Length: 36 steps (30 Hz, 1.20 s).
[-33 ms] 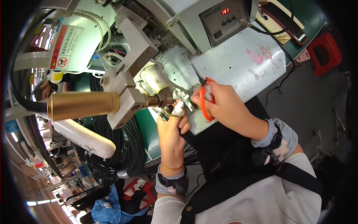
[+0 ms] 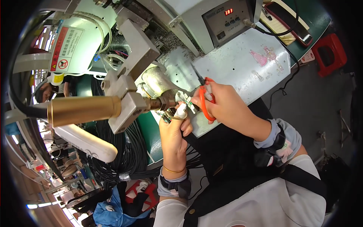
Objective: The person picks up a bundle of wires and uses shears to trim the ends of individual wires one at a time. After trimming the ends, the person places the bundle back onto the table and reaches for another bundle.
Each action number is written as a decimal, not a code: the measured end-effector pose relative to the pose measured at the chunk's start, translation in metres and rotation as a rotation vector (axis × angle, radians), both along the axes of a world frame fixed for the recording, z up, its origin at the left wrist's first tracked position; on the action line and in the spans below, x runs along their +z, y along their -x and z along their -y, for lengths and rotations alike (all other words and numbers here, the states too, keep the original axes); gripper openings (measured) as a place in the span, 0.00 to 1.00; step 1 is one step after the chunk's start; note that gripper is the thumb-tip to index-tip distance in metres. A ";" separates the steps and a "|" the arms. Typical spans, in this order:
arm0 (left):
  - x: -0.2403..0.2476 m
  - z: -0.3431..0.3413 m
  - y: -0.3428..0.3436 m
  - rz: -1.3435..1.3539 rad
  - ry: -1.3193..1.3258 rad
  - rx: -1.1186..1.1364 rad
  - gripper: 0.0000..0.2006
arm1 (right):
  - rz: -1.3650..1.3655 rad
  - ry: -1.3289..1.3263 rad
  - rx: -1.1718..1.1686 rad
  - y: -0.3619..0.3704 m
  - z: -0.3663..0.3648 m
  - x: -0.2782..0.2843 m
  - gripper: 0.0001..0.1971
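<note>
My left hand (image 2: pixel 173 130) is closed on a small white-and-green part (image 2: pixel 188 100), with a white cover on one fingertip. Short wires or thin cable ends show beside these fingers. My right hand (image 2: pixel 228 101) carries orange-handled scissors (image 2: pixel 203 99), the dark pointed blades aimed up and away from the part. Its thumb and forefinger reach to the part's right side; whether they pinch it is hard to see. Just left of the part is the tip end of a soldering iron with a brass-coloured barrel (image 2: pixel 83 109), clamped in a metal bracket (image 2: pixel 128 100).
Behind the hands, a metal plate (image 2: pixel 242 64) carries pink stickers. A control box (image 2: pixel 230 22) with a red display stands at the back, near scattered metal bits (image 2: pixel 174 43). Black cable coils (image 2: pixel 121 151) hang at left. A phone (image 2: pixel 289 22) lies far right, above a red stool (image 2: pixel 331 55).
My right hand and the scissors have shifted slightly left, closer to the part. My left hand stays nearly where it was.
</note>
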<state>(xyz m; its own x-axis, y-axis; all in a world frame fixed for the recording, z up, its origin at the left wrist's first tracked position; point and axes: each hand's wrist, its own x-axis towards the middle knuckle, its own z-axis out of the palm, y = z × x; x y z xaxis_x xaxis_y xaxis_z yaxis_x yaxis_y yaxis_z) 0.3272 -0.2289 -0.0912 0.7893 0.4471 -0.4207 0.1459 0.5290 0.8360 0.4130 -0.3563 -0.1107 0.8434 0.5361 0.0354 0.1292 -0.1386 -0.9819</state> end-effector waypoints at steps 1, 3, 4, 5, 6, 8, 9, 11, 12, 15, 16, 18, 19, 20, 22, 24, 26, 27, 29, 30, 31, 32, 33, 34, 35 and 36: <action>0.000 -0.001 -0.001 -0.022 -0.009 -0.002 0.06 | -0.073 0.016 0.048 -0.006 -0.005 0.000 0.11; -0.001 -0.004 -0.002 -0.024 -0.018 -0.020 0.06 | -0.150 0.029 0.099 -0.010 -0.009 0.000 0.11; -0.001 -0.005 -0.002 -0.021 -0.025 -0.039 0.07 | -0.154 0.038 0.101 -0.011 -0.009 0.002 0.11; -0.001 -0.007 -0.002 -0.018 -0.031 -0.058 0.08 | -0.158 0.047 0.104 -0.012 -0.009 0.004 0.11; 0.000 -0.008 -0.002 -0.021 -0.031 -0.057 0.08 | -0.162 0.056 0.106 -0.012 -0.009 0.005 0.11; 0.002 -0.011 -0.003 -0.044 -0.077 -0.071 0.09 | -0.147 0.057 0.104 -0.012 -0.010 0.006 0.11; 0.002 -0.011 -0.003 -0.054 -0.100 -0.079 0.09 | -0.129 0.060 0.100 -0.012 -0.011 0.006 0.11; 0.003 -0.011 -0.002 -0.046 -0.094 -0.072 0.09 | -0.112 0.063 0.098 -0.011 -0.011 0.006 0.11; 0.003 -0.011 -0.002 -0.037 -0.088 -0.067 0.10 | -0.081 0.043 0.083 -0.011 -0.012 0.003 0.11; 0.004 -0.008 -0.002 -0.053 -0.121 -0.042 0.10 | -0.019 0.002 0.054 -0.009 -0.013 0.000 0.12; 0.005 -0.006 -0.003 -0.079 -0.161 -0.021 0.10 | -0.050 0.016 0.066 -0.009 -0.012 0.001 0.11; 0.005 -0.003 -0.002 -0.102 -0.201 0.001 0.11 | -0.112 0.042 0.090 -0.009 -0.011 0.004 0.11; 0.005 -0.003 -0.002 -0.097 -0.210 0.009 0.11 | -0.110 0.042 0.090 -0.010 -0.011 0.004 0.11; 0.004 -0.002 -0.001 -0.093 -0.220 0.018 0.11 | -0.114 0.044 0.091 -0.010 -0.011 0.005 0.11; 0.004 -0.002 -0.001 -0.086 -0.229 0.027 0.11 | -0.121 0.049 0.091 -0.010 -0.010 0.006 0.11; 0.006 -0.002 -0.002 -0.114 -0.218 0.021 0.10 | -0.110 0.041 0.084 -0.008 -0.011 0.004 0.11; 0.008 -0.002 -0.002 -0.126 -0.213 0.020 0.10 | -0.090 0.028 0.070 -0.007 -0.011 0.003 0.10; 0.008 -0.004 -0.002 -0.116 -0.202 -0.009 0.09 | -0.087 0.028 0.069 -0.007 -0.010 0.004 0.10; 0.009 -0.005 0.000 -0.097 -0.183 -0.064 0.08 | -0.128 0.020 0.089 -0.007 -0.008 0.007 0.10; 0.010 -0.004 0.003 -0.094 -0.182 -0.063 0.08 | -0.149 0.017 0.099 -0.006 -0.006 0.008 0.10; 0.012 -0.002 0.008 -0.049 -0.095 -0.048 0.08 | -0.146 0.017 0.101 -0.004 -0.004 0.009 0.10; 0.015 0.000 0.013 -0.005 -0.009 -0.033 0.08 | -0.213 -0.026 0.136 -0.002 0.000 0.010 0.09; 0.018 0.001 0.018 0.040 0.078 -0.017 0.07 | -0.281 -0.069 0.171 0.000 0.003 0.010 0.09; 0.020 0.005 0.022 0.042 0.077 -0.014 0.07 | -0.348 -0.112 0.207 0.003 0.007 0.011 0.08; 0.021 0.010 0.025 0.022 0.013 -0.005 0.07 | -0.347 -0.112 0.211 0.006 0.010 0.011 0.08; 0.022 0.016 0.028 0.001 -0.050 0.004 0.07 | -0.279 -0.094 0.199 0.010 0.014 0.012 0.07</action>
<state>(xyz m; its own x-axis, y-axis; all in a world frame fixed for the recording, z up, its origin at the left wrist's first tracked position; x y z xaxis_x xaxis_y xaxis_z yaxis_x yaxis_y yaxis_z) 0.2989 -0.2448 -0.0694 0.7878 0.4713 -0.3966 0.1426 0.4868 0.8618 0.4032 -0.3706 -0.0990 0.7067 0.6965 -0.1245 -0.1306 -0.0445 -0.9904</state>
